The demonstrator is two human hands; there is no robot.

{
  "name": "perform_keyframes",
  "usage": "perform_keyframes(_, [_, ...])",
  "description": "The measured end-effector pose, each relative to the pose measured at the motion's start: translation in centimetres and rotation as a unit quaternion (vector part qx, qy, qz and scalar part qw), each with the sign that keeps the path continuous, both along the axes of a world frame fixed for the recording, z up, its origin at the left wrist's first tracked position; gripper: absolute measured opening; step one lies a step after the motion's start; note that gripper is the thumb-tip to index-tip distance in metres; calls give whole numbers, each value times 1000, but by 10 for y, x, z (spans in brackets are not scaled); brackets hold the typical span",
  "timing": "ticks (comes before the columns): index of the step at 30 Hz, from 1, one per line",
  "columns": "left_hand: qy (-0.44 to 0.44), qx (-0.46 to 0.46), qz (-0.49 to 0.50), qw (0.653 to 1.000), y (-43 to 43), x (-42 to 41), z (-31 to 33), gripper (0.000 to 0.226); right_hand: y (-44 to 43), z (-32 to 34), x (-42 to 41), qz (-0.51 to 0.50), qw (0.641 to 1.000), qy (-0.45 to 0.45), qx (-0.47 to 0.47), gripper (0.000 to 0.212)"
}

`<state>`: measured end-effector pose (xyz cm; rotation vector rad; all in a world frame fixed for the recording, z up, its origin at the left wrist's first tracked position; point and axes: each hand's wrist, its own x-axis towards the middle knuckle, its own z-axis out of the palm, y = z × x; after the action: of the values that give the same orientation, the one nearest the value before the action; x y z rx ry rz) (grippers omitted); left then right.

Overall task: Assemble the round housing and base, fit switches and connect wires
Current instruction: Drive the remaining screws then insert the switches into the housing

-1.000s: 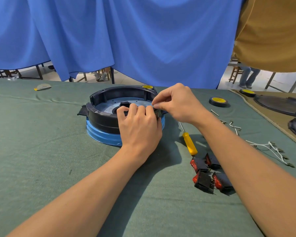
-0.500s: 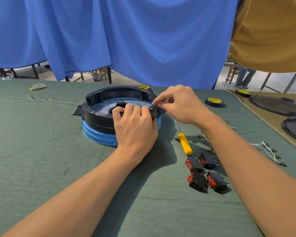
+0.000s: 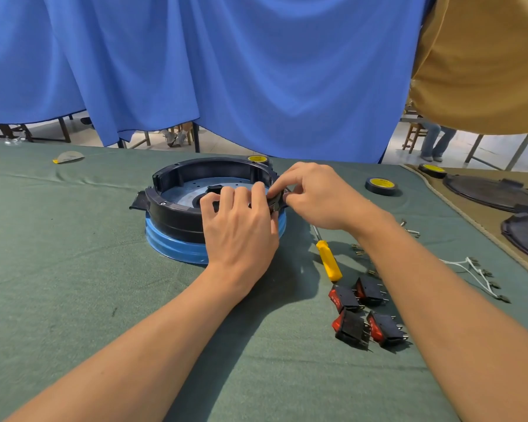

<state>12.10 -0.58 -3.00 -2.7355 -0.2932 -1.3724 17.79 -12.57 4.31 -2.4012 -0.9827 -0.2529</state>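
Observation:
A round black housing (image 3: 177,208) sits on a blue base (image 3: 171,246) on the green cloth. My left hand (image 3: 240,229) grips the housing's near right rim, fingers curled over the edge. My right hand (image 3: 314,196) pinches a small dark part at the rim's right side, right beside my left fingertips; the part itself is mostly hidden. Several black-and-red rocker switches (image 3: 366,315) lie to the right near my right forearm. White wires with terminals (image 3: 476,275) lie further right.
A yellow-handled screwdriver (image 3: 328,263) lies between the housing and the switches. Loose metal terminals (image 3: 410,229) sit by my right wrist. Tape rolls (image 3: 381,185) and dark round covers (image 3: 494,193) are at the right. Blue curtain hangs behind the table.
My right hand has shifted slightly right along the rim, its fingers now pinching at the housing's outer right edge. My left hand keeps its grip on the rim.

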Motion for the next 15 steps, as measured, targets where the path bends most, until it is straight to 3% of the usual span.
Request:
perform_keyframes(3, [-8,21,-12,1000,0,0,1,27,-1,0,2,-70,981,95,152,36])
perform_keyframes(4, [-12,31,-15,999,0,0,1,25,-1,0,1,-104,951,168,237,30])
perform_keyframes(6, [-17,43,-20,999,0,0,0,19,1,-2,0,-144,853,337,371,16])
perform_keyframes(9, [-14,51,-15,998,1,0,1,16,6,-4,-6,-147,767,470,410,15])
perform_keyframes(12, [17,49,-7,999,0,-1,3,32,12,-8,-7,-150,728,513,429,9])
perform_keyframes(15, [8,61,-1,998,0,-1,6,28,16,-12,-4,-158,695,530,460,17])
